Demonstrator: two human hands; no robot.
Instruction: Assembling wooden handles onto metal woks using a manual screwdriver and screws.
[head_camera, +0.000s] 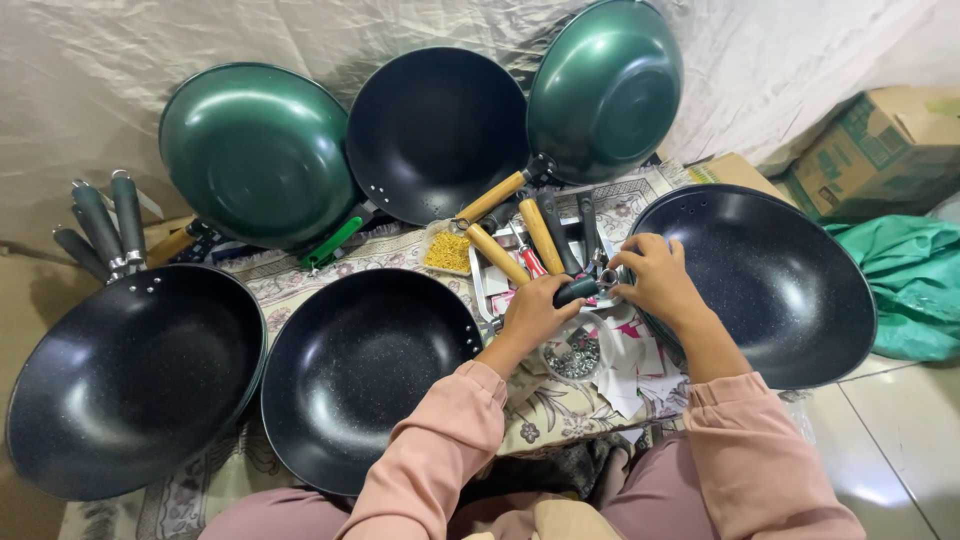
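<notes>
woks (360, 370): speckled black | upturned woks (255, 150): green | handles (497, 255): yellow-tan | sleeves (440, 450): pink | mat (400, 250): floral

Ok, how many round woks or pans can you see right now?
6. Green-backed wok at back left, black wok at back centre, green-backed wok at back right, black speckled wok at front left, black speckled wok at front centre, black speckled wok at right. None seem hidden.

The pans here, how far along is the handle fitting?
Looks done: a green pan at the back has a wooden handle on. In hand: the left hand holds a dark handle to the right pan's rim, the right hand steadying. Left: the two front pans show no handles; loose handles wait.
</notes>
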